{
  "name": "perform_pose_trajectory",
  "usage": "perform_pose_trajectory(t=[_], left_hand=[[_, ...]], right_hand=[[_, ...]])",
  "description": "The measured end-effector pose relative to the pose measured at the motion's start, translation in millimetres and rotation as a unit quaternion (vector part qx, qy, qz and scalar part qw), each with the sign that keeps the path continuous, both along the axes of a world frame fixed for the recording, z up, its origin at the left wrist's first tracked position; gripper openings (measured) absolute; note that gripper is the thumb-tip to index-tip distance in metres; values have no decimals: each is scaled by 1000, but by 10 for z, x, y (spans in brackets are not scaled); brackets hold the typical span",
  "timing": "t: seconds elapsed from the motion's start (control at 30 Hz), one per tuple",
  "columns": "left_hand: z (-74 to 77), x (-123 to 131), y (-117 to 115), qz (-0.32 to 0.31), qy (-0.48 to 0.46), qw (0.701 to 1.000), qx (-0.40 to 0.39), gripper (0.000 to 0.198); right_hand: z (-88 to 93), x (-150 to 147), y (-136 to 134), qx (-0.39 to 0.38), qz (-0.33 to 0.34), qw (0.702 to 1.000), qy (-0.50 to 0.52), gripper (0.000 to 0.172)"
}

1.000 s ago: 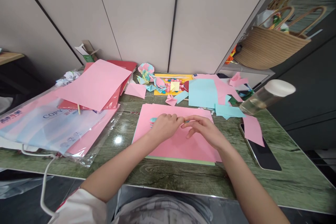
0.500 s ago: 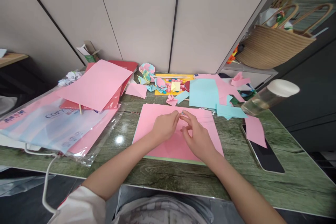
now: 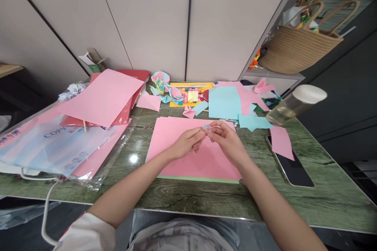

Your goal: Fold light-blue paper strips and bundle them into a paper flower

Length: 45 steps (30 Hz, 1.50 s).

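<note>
Both hands meet over a stack of pink paper sheets (image 3: 176, 166) with a green edge showing beneath. Between the fingertips is a small striped piece (image 3: 207, 128) in pale blue, white and orange, too small to name. My left hand (image 3: 188, 142) pinches its orange end, fingers curled under. From the other side, my right hand (image 3: 228, 139) pinches the blue end between thumb and fingers. Just beyond lie a folded pink paper piece (image 3: 189, 112) and a small blue paper strip (image 3: 200, 108).
Folded paper flowers (image 3: 160, 84) stand at the back beside a yellow tray (image 3: 173, 104) of beads. Blue sheets (image 3: 224, 102) lie right of it. A bottle (image 3: 296, 104) and a phone (image 3: 297, 172) occupy the right; plastic-wrapped copy paper (image 3: 70, 141) covers the left.
My hands have turned, and the small striped piece shows more plainly between them. My right fingers have closed in around it. The whole view has shifted slightly.
</note>
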<state>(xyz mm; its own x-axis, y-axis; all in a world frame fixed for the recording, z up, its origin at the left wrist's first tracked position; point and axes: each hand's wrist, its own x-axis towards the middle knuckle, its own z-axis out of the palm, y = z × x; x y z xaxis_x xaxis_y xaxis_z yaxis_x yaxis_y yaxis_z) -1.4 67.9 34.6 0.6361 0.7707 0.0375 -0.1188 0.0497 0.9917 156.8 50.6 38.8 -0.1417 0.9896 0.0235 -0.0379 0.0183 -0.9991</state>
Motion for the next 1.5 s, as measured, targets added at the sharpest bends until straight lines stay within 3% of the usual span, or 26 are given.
perform_pose_trajectory(t=[0.13, 0.27, 0.33, 0.4, 0.5, 0.57, 0.7, 0.83, 1.03, 1.27, 1.4, 1.5], left_hand=[[-19, -7, 24, -20, -28, 999, -22, 34], [-12, 28, 14, -20, -80, 993, -85, 32], [2, 47, -4, -30, -96, 987, -122, 32], [14, 61, -24, -44, -102, 983, -145, 32], [12, 71, -47, -48, -102, 983, -147, 32], [-4, 73, -51, -44, -106, 985, -131, 30], [-44, 76, -43, -57, -114, 988, -91, 29], [-54, 92, -60, -52, -131, 986, -84, 29], [-6, 111, -119, -29, -151, 984, -86, 30], [-35, 94, -117, 0, -135, 991, -23, 30], [-48, 104, -122, -10, -141, 987, -69, 32], [-30, 102, -116, -33, -174, 975, -133, 30]], right_hand=[[26, 46, -5, 88, -6, 986, -144, 15], [47, 62, -30, 276, -54, 889, -361, 18], [59, 72, -33, 316, -50, 866, -384, 20], [70, 83, -28, 292, -23, 896, -334, 16], [74, 92, -9, 190, 35, 963, -187, 7], [66, 87, 3, 124, 66, 986, -88, 2], [49, 48, 3, 35, 110, 987, 110, 3], [38, -4, -24, 36, 91, 976, 195, 2], [-12, -53, -57, 61, 54, 982, 169, 3], [-33, 8, -7, 134, 81, 988, -1, 6], [42, 93, 22, 249, 19, 941, -230, 7], [76, 127, 7, 304, -21, 908, -287, 9]])
